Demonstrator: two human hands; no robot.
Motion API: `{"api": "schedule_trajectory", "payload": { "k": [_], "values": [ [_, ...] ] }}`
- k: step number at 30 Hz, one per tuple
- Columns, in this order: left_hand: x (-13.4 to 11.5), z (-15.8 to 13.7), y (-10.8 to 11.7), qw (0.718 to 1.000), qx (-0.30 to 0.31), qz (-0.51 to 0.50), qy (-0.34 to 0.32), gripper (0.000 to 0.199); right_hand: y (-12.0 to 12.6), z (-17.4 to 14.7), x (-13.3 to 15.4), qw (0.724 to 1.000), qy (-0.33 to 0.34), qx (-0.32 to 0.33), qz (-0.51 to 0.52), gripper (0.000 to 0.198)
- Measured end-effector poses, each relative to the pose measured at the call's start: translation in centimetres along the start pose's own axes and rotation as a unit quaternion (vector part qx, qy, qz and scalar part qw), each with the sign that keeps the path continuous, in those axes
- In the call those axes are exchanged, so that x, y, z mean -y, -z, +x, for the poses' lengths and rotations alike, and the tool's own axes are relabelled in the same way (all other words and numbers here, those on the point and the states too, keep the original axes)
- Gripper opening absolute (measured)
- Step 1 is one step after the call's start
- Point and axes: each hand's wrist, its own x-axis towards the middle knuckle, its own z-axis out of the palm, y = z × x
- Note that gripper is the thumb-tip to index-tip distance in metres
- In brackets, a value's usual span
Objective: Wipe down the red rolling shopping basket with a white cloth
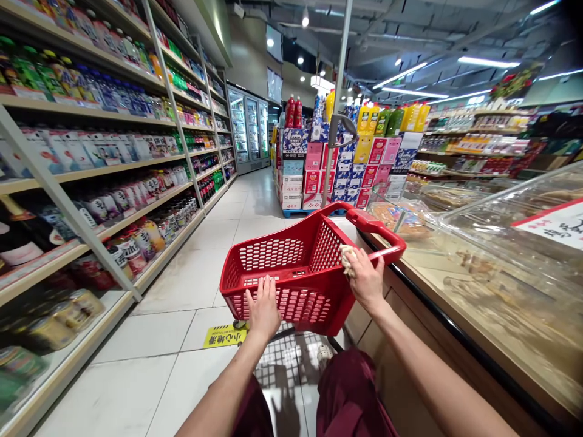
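Note:
A red plastic shopping cart (pixel 273 276) with perforated walls stands in front of me, turned sideways. Its basket shows no goods. My left hand (pixel 264 309) rests on the near rim, fingers stretched out and thumb apart. Bunched in my right hand (pixel 367 279) is a cream-coloured cloth (pixel 350 260), its fingers closed over it. That hand presses the cloth against the cart at the end of the basket, just below the red handle (pixel 380 233). The fingers' undersides are hidden.
Drink shelves (pixel 136 158) line the left side of the aisle. Stacked cartons (pixel 314 176) and a metal pole (pixel 339 73) stand ahead. A counter with clear covers (pixel 501 243) runs close on the right. A yellow floor sticker (pixel 223 336) lies beside the cart.

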Motion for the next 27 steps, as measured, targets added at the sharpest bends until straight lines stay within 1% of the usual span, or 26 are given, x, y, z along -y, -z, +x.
{"api": "schedule_trajectory", "payload": {
  "k": [1, 2, 5, 6, 7, 9, 11, 12, 13, 15, 18, 20, 22, 24, 25, 27],
  "values": [
    [-0.2, 0.1, 0.1, 1.000, 0.007, -0.001, 0.004, 0.074, -0.1, 0.0, 0.3, 1.000, -0.006, 0.004, -0.003, 0.046],
    [-0.3, 0.1, 0.1, 1.000, 0.015, -0.003, 0.006, 0.074, -0.3, -0.1, 1.2, 1.000, 0.005, 0.015, 0.003, 0.046],
    [-0.3, 0.2, 0.4, 1.000, 0.027, -0.009, -0.008, 0.073, -1.5, -0.3, 4.8, 0.992, 0.096, 0.068, 0.043, 0.045],
    [-0.1, 0.2, 0.4, 1.000, 0.025, -0.008, -0.009, 0.073, -1.6, -0.3, 5.3, 0.989, 0.116, 0.077, 0.050, 0.045],
    [0.1, 0.1, 0.4, 1.000, 0.021, -0.007, -0.003, 0.073, -1.7, -0.3, 5.4, 0.989, 0.118, 0.078, 0.051, 0.046],
    [0.6, 0.0, 0.2, 1.000, 0.009, -0.005, 0.020, 0.073, -1.2, -0.2, 3.8, 0.994, 0.083, 0.061, 0.030, 0.048],
    [1.1, -0.1, 0.0, 0.999, -0.002, -0.002, 0.038, 0.072, -0.7, -0.2, 1.3, 0.999, 0.025, 0.030, 0.000, 0.049],
    [1.3, -0.1, 0.0, 0.999, -0.006, -0.003, 0.041, 0.071, -0.5, -0.2, 0.2, 1.000, 0.009, 0.019, -0.011, 0.049],
    [1.4, -0.1, 0.0, 0.999, -0.008, -0.005, 0.040, 0.070, -0.5, -0.2, -0.6, 1.000, 0.006, 0.015, -0.015, 0.048],
    [1.6, 0.0, 0.0, 0.999, -0.005, -0.012, 0.041, 0.067, -0.9, 0.1, -1.4, 1.000, 0.018, 0.022, -0.012, 0.047],
    [1.3, 0.3, 0.3, 0.999, 0.004, -0.022, 0.039, 0.066, -2.0, 1.0, -0.9, 0.998, 0.029, 0.048, 0.007, 0.047],
    [0.5, 0.4, 0.3, 0.999, -0.002, -0.022, 0.044, 0.067, -2.8, 1.7, 0.3, 0.997, 0.017, 0.065, 0.024, 0.046],
    [-0.6, 0.5, 0.2, 0.998, -0.009, -0.021, 0.050, 0.069, -3.5, 2.1, 2.4, 0.994, 0.025, 0.093, 0.058, 0.045],
    [-1.4, 0.4, 0.2, 0.999, -0.005, -0.025, 0.048, 0.071, -4.4, 1.9, 5.2, 0.985, 0.054, 0.128, 0.105, 0.045],
    [-1.5, 0.3, 0.2, 0.999, -0.001, -0.031, 0.035, 0.071, -4.8, 1.7, 6.6, 0.979, 0.070, 0.143, 0.127, 0.045],
    [-0.8, 0.0, 0.3, 0.999, 0.006, -0.043, 0.002, 0.070, -5.4, 1.3, 8.5, 0.969, 0.099, 0.166, 0.157, 0.046]
  ]
}}
